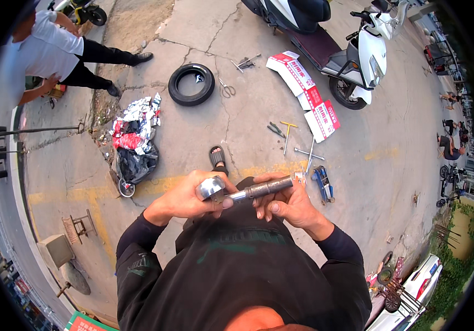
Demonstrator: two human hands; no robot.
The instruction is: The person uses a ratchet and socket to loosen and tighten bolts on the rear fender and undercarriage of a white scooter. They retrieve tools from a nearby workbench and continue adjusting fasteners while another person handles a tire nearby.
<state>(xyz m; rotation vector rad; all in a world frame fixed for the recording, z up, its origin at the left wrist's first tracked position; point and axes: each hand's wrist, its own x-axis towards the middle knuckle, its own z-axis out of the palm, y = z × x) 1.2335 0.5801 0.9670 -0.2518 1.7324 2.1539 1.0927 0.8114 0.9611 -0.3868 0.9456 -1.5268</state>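
Held before my chest is a metal tool with a domed chrome head, a shiny shaft and a dark, worn cylindrical grip; its exact kind I cannot make out. My left hand is closed around the chrome-head end, thumb along the shaft. Around the dark grip, the fingers of my right hand are curled, with its end sticking out past them. On the ground just beyond my right hand lie a cross-shaped wrench, a yellow T-handle wrench, pliers and a blue-and-black tool.
Ahead lie a black tire, scissors and small tools. Red-and-white cardboard stretches beside a white scooter. Torn wrapping and a black bag are at left. A person stands far left. A low stool is nearer.
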